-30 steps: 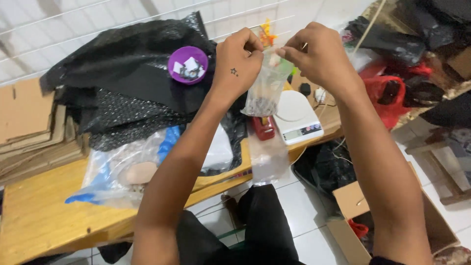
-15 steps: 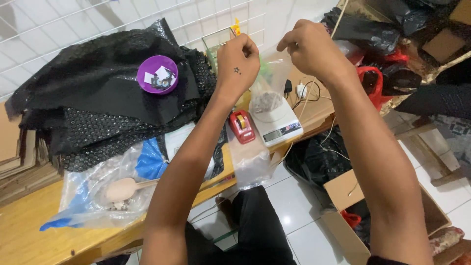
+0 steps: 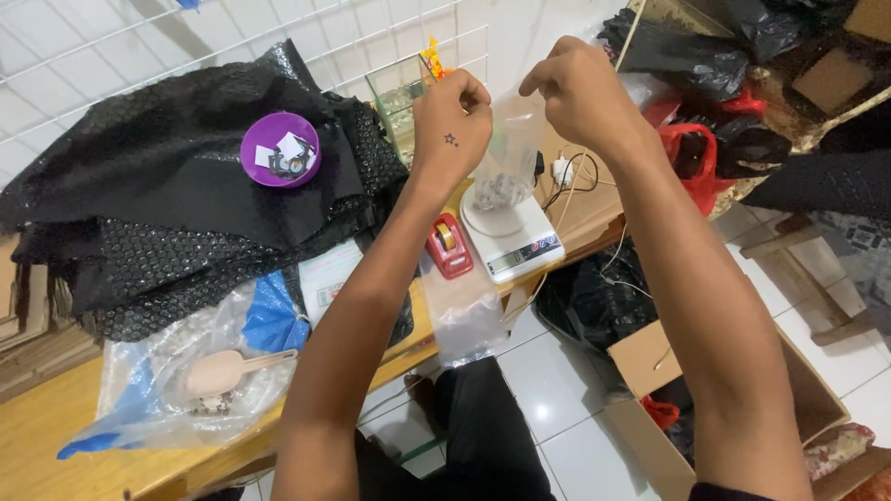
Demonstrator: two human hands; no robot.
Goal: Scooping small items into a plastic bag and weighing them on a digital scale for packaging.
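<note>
Left hand [image 3: 452, 121] pinched shut on the top left edge of a small clear bag [image 3: 506, 158]; right hand [image 3: 580, 93] clenched on the top right edge — both hold the bag's mouth up between them. Bag hangs upright, a small heap of pale grainy stuff in the bottom. Its bottom sits on or just above the round plate of a white kitchen scale [image 3: 512, 237] — can't tell if it touches. Scale stands at the right end of the wooden counter [image 3: 56, 436], display facing the near side.

Just left of the scale: a red tape dispenser [image 3: 449, 245]. A flat clear plastic sheet or bag [image 3: 464, 311] droops off the near counter edge below it. Behind the left hand, far side, a clear glass box [image 3: 397, 93]. Farther left, a pile of black bubble wrap [image 3: 167, 204] with a purple bowl [image 3: 279, 149] on top, bits of paper in it. Near left: a big clear bag [image 3: 176, 390] lying open with a pale scoop [image 3: 227, 369] inside, blue plastic [image 3: 274, 315] beside it.

Right of the counter, on the floor: black bags [image 3: 594, 297], an open cardboard box [image 3: 677, 390], a red bag [image 3: 691, 158] farther back.
</note>
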